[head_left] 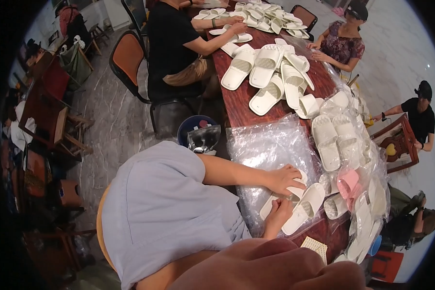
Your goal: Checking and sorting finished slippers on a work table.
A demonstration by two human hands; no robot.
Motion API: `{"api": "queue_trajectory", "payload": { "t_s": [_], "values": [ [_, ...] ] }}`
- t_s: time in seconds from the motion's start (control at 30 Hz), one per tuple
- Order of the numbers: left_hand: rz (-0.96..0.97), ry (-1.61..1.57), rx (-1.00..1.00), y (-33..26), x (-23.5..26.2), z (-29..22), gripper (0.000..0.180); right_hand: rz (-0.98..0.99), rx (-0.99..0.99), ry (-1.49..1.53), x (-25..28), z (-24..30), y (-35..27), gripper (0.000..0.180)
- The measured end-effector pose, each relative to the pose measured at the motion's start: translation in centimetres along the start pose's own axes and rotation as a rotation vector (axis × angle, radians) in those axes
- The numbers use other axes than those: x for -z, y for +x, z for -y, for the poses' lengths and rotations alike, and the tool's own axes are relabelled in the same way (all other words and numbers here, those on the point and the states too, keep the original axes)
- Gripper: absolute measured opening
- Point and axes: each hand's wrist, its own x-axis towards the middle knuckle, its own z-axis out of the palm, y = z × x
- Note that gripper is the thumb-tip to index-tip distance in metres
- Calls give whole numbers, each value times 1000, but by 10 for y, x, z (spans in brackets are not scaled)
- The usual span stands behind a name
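A pair of white slippers lies on a stack of clear plastic bags (270,140) at the table's near end. My left hand (286,180) is closed over the left slipper (267,207), its fingers curled around the strap area and hiding much of it. Between the two slippers, close to their heel ends, is my right hand (278,215). Its fingers are pinched together, and whatever they hold is too small or hidden to tell. The right slipper (308,205) rests beside it, sole down, with its strap toward the far side.
A pale yellow sheet (315,249) with rows of small marks lies nearby. Bagged white slippers (340,140) and a pink slipper (348,182) line the right edge. Loose white slippers (268,65) are heaped farther up the table (237,106). A blue bin (191,124) stands left; co-workers sit around.
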Motion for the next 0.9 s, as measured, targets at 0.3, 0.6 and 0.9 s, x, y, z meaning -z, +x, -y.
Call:
{"api": "queue_trajectory", "payload": {
  "t_s": [0.3,0.6,0.9],
  "values": [
    [25,44,6,1,0,3,67,-2,41,-32,0,-4,5,14],
    [24,42,21,6,11,-5,63,-17,-43,113,2,-6,0,18],
    [73,32,46,9,17,-9,69,-38,-13,70,0,-7,2,11]
  ]
}}
